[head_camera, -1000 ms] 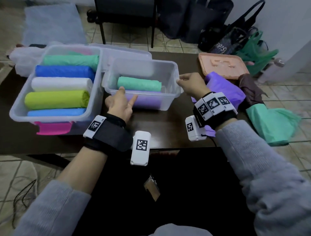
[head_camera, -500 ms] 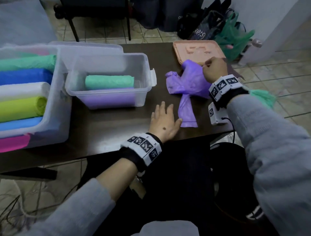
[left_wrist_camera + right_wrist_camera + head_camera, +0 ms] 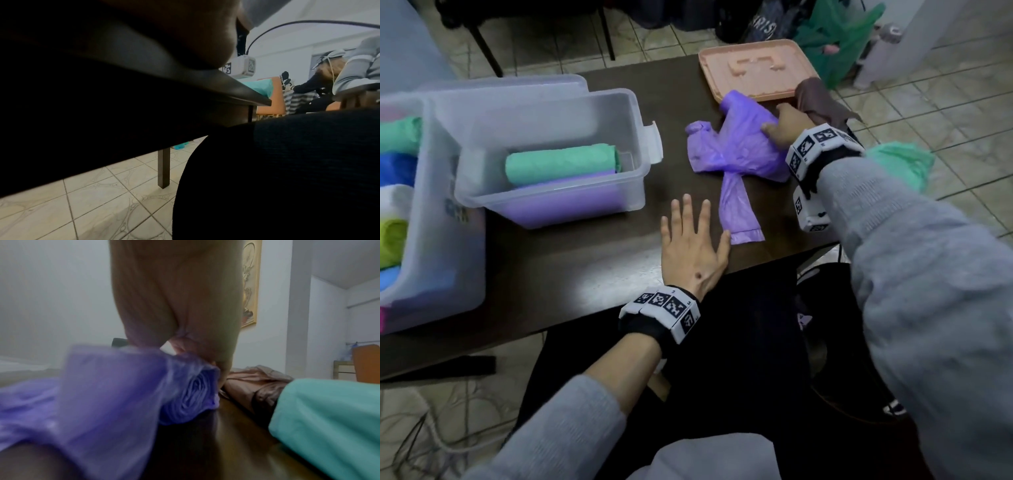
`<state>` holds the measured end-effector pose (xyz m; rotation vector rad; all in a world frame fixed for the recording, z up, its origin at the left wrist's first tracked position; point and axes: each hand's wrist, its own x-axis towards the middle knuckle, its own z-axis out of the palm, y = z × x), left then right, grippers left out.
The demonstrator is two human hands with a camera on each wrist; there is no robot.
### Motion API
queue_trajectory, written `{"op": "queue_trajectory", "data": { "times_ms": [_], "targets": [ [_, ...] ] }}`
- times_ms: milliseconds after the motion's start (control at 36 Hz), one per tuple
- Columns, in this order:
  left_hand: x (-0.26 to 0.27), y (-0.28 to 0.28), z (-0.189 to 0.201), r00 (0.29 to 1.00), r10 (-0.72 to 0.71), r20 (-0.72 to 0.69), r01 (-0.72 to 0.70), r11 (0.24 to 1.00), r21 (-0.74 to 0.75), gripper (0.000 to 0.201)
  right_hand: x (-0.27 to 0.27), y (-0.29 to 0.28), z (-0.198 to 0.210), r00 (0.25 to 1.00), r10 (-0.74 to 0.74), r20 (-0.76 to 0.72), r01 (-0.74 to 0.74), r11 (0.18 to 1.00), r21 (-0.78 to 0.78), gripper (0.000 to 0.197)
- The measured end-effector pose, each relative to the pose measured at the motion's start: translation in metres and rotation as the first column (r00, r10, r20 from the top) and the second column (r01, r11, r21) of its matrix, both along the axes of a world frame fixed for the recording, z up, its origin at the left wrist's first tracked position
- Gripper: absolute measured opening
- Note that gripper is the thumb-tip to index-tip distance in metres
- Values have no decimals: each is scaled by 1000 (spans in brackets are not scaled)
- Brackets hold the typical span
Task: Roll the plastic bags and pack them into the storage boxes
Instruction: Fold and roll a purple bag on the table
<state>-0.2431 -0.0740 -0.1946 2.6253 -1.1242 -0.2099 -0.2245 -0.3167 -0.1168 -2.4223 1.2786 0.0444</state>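
Note:
A crumpled purple plastic bag (image 3: pixel 736 150) lies spread on the dark table (image 3: pixel 585 260), right of centre. My right hand (image 3: pixel 786 125) grips its right side; in the right wrist view the fingers (image 3: pixel 179 305) pinch the purple plastic (image 3: pixel 102 394). My left hand (image 3: pixel 690 236) lies flat on the table with straight fingers, its thumb against the bag's lower strip. The small clear storage box (image 3: pixel 635 164) holds a green roll (image 3: pixel 561 164) on a purple roll (image 3: pixel 565 202). A larger clear box (image 3: pixel 438 274) at the left holds several coloured rolls.
A pink lid (image 3: pixel 756 68) lies at the table's far right. Beside it are a brown bag (image 3: pixel 818 102) and a green bag (image 3: pixel 900 164) at the right edge. More bags and a chair stand on the tiled floor behind. My lap is under the near edge.
Both hands left the small box. The right hand reached right and took hold of the purple bag. The left hand came down flat on the table by the bag's lower end.

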Motion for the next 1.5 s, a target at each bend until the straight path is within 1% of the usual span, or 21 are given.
{"op": "queue_trajectory", "data": {
  "times_ms": [83,194,250,333,444,583,639,694,750,778,833,889,972,1055,1139,1194,1250,1333,1389,1444,1500],
  "targets": [
    [0,0,1,1000,5,8,-5,1000,-2,84,2,5,6,995,77,-69,-79,997,-22,51],
    [-1,1,1,1000,10,20,-10,1000,-11,84,3,18,12,981,109,-159,-116,993,-35,53],
    [0,1,1,1000,10,21,-10,1000,-13,81,4,24,10,980,92,-174,-101,994,-41,58],
    [0,1,1,1000,13,13,-12,1000,-15,72,2,34,6,982,55,-182,-67,996,-58,70],
    [0,2,-1,1000,7,16,-7,1000,-21,66,-2,39,4,985,39,-168,-49,997,-59,73],
    [2,2,-2,1000,13,-23,-16,994,-108,70,-7,40,16,997,11,-77,-14,999,-36,74],
    [1,4,-2,1000,4,-24,-8,988,-157,75,-9,39,27,1000,8,-6,-8,998,-58,72],
    [-1,4,-2,1000,-13,9,14,974,-225,73,-11,37,40,995,8,98,1,996,-94,74],
    [-3,4,-3,998,-18,59,33,963,-268,63,-12,36,56,981,25,192,8,986,-166,76],
    [-3,4,-3,997,-18,75,39,960,-276,59,-13,37,65,976,43,213,8,973,-233,74],
    [-3,4,-3,995,-26,94,52,956,-290,53,-15,37,83,966,80,246,25,918,-397,67],
    [-4,5,-3,996,-40,86,65,949,-310,49,-18,37,97,944,106,313,72,858,-508,62],
    [-3,6,-4,999,-45,21,50,942,-331,49,-23,40,110,923,150,355,94,805,-585,58],
    [-2,7,-3,999,-45,-17,37,940,-338,51,-29,51,111,913,241,329,16,784,-620,53],
    [-3,7,-3,999,-44,-14,36,932,-361,46,-37,64,94,893,333,303,-114,818,-564,51],
    [-3,7,-4,999,-32,-20,21,922,-387,43,-41,70,70,912,361,197,-209,819,-534,52],
    [-1,6,-5,999,-23,-39,5,907,-420,41,-47,74,45,928,369,43,-300,813,-500,54],
    [3,6,-6,996,-25,-82,-16,887,-461,40,-55,82,16,909,380,-173,-416,800,-432,56],
    [7,6,-6,991,3,-131,-67,868,-492,37,-60,88,4,891,381,-246,-450,813,-370,57],
    [13,5,-1,981,48,-187,-139,850,-508,31,-65,91,-4,883,377,-279,-450,849,-277,61],
    [19,4,11,965,73,-251,-185,869,-459,26,-70,93,-8,873,385,-298,-444,881,-162,69]
  ]
}}
